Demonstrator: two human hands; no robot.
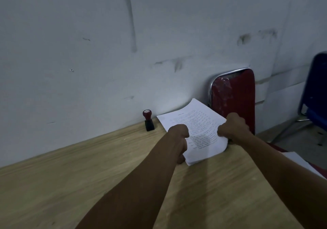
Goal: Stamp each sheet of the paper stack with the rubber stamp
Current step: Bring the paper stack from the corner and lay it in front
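A stack of white printed sheets [192, 122] lies at the far right end of the wooden table [88, 166], partly over its edge. My left hand [178, 136] grips the stack's left edge with curled fingers. At the right edge my right hand [231, 127] grips the stack, and the paper bends up there. The rubber stamp [148, 120], with a dark red knob and a black base, stands upright by the wall, just left of the stack. Neither hand touches it.
A grey wall [106, 51] runs along the table's far side. A red chair [233, 101] with a chrome frame stands beyond the table's right end. A blue chair [316, 90] is at the far right, and white paper [297, 159] lies low on the right.
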